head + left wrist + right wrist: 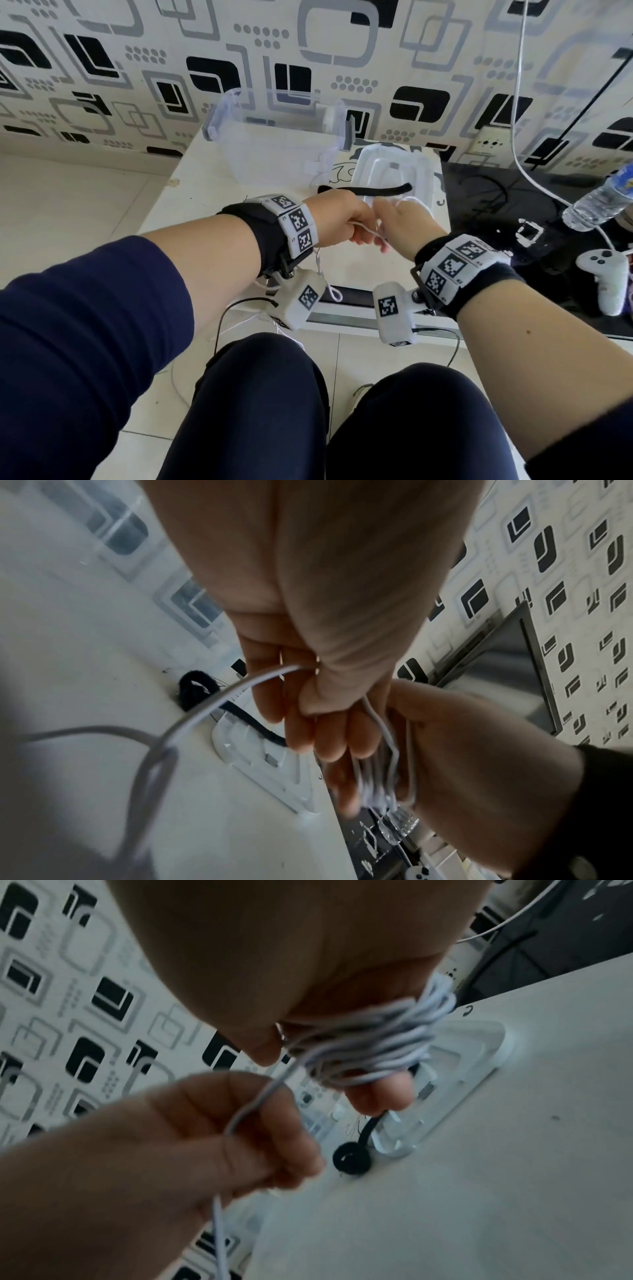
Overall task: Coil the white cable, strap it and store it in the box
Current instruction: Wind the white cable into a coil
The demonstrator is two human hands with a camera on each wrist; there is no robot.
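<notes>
Two hands meet above the white worktop [191,192], close in front of the person's knees. The right hand [404,226] has the cable [373,1039] wound in many turns round its fingers [380,1096], which lie together and fairly straight, their tips poking out beyond the coil. The left hand [337,219] sits just beside it, its fingers [301,723] curled, thumb and forefinger pinching the free run of cable close to the coil. From that pinch the loose cable drops past the left wrist, makes a small loop below the wrist camera and trails toward the floor by the knees.

On the worktop beyond the hands lies the black strap [376,190], stretched across the near edge of a white lid [424,174] that lies flat; the strap's left end is curled into a small roll. Behind the lid, nearer the patterned wall, stands the clear box [274,137], open at the top. To the right, a dark surface carries a plastic bottle [599,202] lying on its side and a white controller [606,277], with another white lead hanging down from above past the bottle.
</notes>
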